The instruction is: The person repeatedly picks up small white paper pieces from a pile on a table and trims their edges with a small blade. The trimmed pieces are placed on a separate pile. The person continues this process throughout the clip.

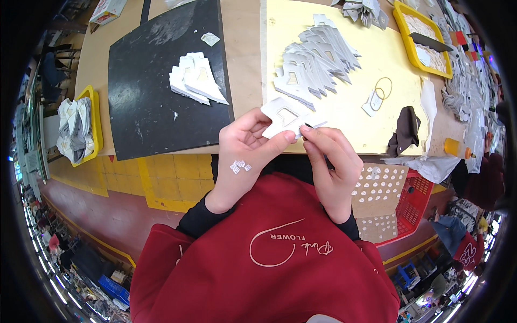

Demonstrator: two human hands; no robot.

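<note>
LH (243, 149) holds wht pc (273, 114) (RH (337, 161) at edge)

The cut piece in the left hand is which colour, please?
The cut piece is white, showing best in the head view.

The flat white cut piece with a framed window (273, 111) looks matt and smooth, like synthetic leather, as do the fanned white-and-grey pieces (318, 44). The broad black sheet (140, 107) seems rubbery, with a low sheen and greyish scuffs. Matt, paper-like yellow sheeting (344, 129) and brown paper or card (246, 54) cover the bench. The crumpled dark-brown scrap (405, 129) appears to be soft cloth; the slatted red crate (417, 199) is smooth plastic, the printed maroon garment (210, 280) matt cloth.
</note>
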